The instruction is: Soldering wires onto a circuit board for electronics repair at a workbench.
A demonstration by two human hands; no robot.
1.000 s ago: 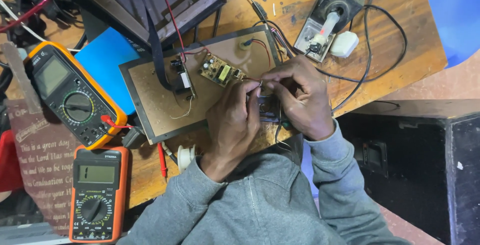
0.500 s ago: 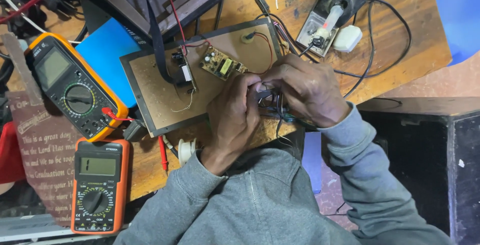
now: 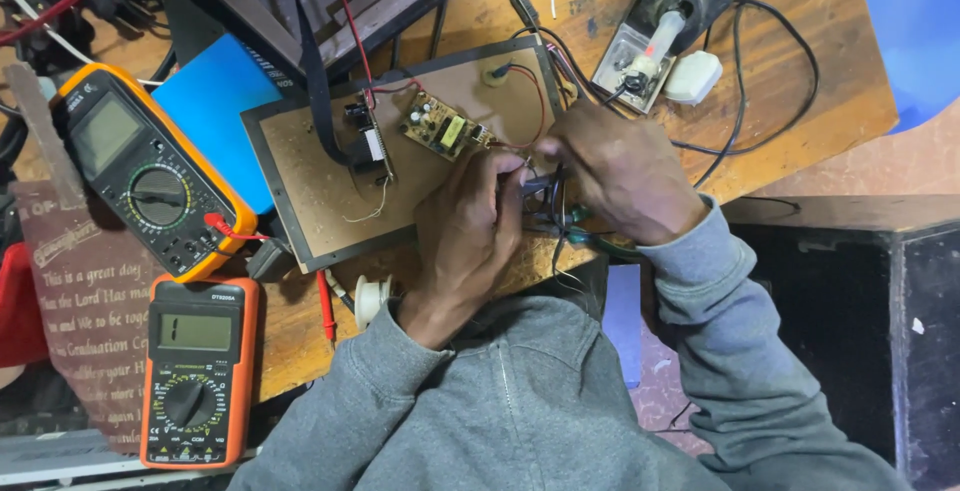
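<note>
**A:** What do you see from up there?

**B:** I look down at a wooden bench [image 3: 800, 81]. My left hand [image 3: 470, 226] and my right hand [image 3: 620, 176] are close together at the front edge of a brown board [image 3: 320, 181] with a dark frame.

**A:** What are the hands doing?

**B:** Both are curled in around a small dark part [image 3: 540, 191] with thin wires coming off it. The left fingers pinch near it. The right fingers are bent over it too. The part is mostly hidden, so I cannot tell just how each hand grips it.

**A:** Where is that part?

**B:** Right between the two hands, at the board's near right corner. A little green circuit board [image 3: 440, 129] lies on the brown board just above the left hand, with a red wire [image 3: 525, 116] looping beside it.

**A:** What else is around?

**B:** A yellow meter [image 3: 150, 176] lies to the left, tilted. An orange meter [image 3: 195, 371] lies below it, near my grey sleeve [image 3: 340, 401]. A blue flat box [image 3: 215, 101] sits between the yellow meter and the board. A white plug [image 3: 695, 76] is up on the right.
</note>
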